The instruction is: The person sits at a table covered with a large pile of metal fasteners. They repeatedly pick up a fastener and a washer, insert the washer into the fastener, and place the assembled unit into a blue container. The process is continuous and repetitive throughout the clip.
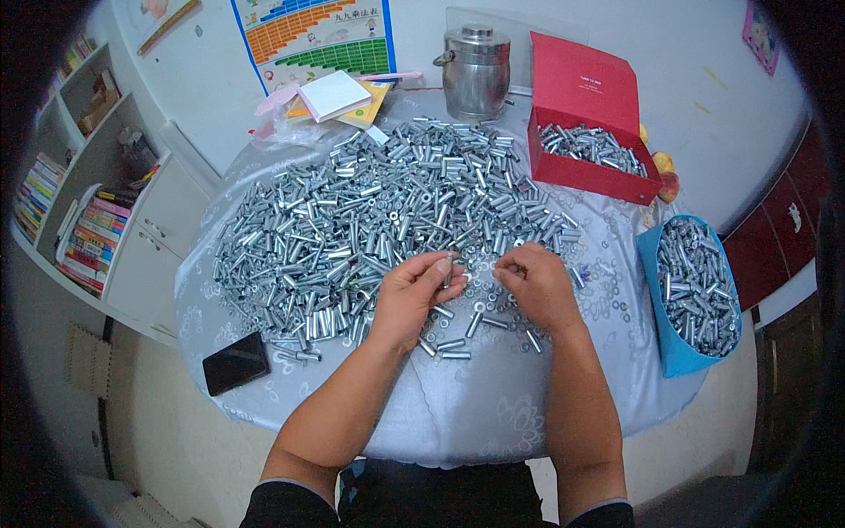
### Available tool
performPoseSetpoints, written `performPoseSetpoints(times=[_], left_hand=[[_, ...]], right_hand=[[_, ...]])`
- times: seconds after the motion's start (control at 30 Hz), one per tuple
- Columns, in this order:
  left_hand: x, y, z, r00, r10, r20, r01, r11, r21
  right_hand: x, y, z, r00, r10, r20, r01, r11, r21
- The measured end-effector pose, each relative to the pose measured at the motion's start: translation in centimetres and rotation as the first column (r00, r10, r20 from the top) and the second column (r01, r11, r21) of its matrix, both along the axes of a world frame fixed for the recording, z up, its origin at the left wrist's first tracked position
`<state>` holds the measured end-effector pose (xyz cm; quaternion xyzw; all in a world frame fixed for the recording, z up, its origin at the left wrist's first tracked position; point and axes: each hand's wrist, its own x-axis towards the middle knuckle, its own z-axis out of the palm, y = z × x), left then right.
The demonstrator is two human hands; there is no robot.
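Note:
My left hand [414,295] is closed around a slim metal bolt [449,271], held upright between thumb and fingers near the front of the pile. A little to its right, my right hand [535,280] has its fingers pinched together; whatever is in them is too small to make out. The two hands are apart. Beyond and left of them spreads a large heap of silvery metal tubes and bolts [352,211]. Loose tubes [453,345] lie on the cloth between my forearms. Small washers [607,286] are scattered to the right of my right hand.
A patterned silver tablecloth [466,414] covers the round table. To the right are a red box [598,180] and a blue container [660,308], both holding metal parts. A black phone [236,363] lies front left. At the back stand a steel pot [476,75] and notepads [336,95].

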<state>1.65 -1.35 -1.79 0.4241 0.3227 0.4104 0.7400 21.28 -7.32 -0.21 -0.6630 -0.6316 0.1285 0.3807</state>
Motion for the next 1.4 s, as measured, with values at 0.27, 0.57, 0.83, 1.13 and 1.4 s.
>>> performPoseSetpoints(times=[0.27, 0.57, 0.83, 1.13, 1.4], left_hand=[[0.0, 0.2, -0.1, 1.000, 0.019, -0.019, -0.020, 1.000, -0.014], [0.0, 0.3, -0.2, 0.999, 0.029, 0.015, -0.028, 0.998, -0.062], [0.0, 0.3, -1.0, 0.999, -0.036, 0.021, 0.036, 0.999, -0.002], [0.2, 0.0, -0.9, 0.996, -0.050, -0.075, 0.053, 0.998, 0.030], [0.3, -0.4, -1.2, 0.982, -0.079, -0.172, 0.112, 0.976, 0.187]], right_hand=[[-0.3, 0.3, -1.7, 0.993, 0.006, 0.116, -0.006, 1.000, 0.005], [-1.3, 1.6, -2.6, 0.977, -0.100, 0.187, 0.102, 0.995, 0.000], [-1.4, 2.0, -1.8, 0.975, -0.100, 0.197, 0.121, 0.987, -0.101], [-0.9, 2.2, -3.2, 0.994, -0.112, -0.013, 0.112, 0.994, -0.010], [-1.5, 1.6, -0.8, 0.618, -0.057, -0.784, -0.005, 0.997, -0.076]])
